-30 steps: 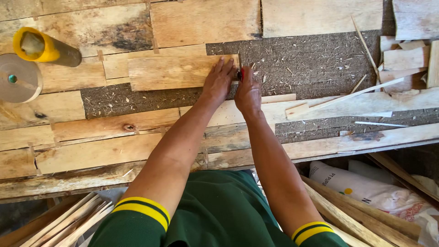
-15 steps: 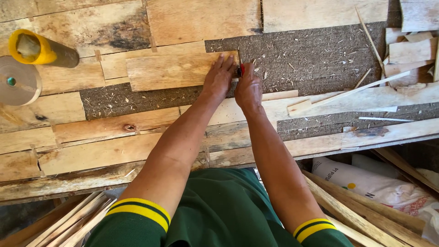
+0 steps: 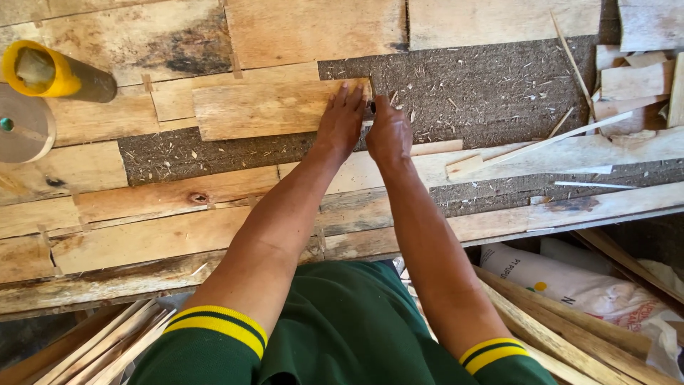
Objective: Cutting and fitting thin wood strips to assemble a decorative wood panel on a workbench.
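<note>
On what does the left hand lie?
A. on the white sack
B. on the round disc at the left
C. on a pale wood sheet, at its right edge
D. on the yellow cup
C: the left hand lies flat on the wood sheet at its right edge, far from the yellow cup.

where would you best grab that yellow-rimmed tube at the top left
Probably around the dark body of the yellow-rimmed tube, coming down from above with fingers across it. It lies on its side on the wooden boards, open yellow end facing left, so the round body is exposed on top. Both the left hand and right hand are far from it.
</note>
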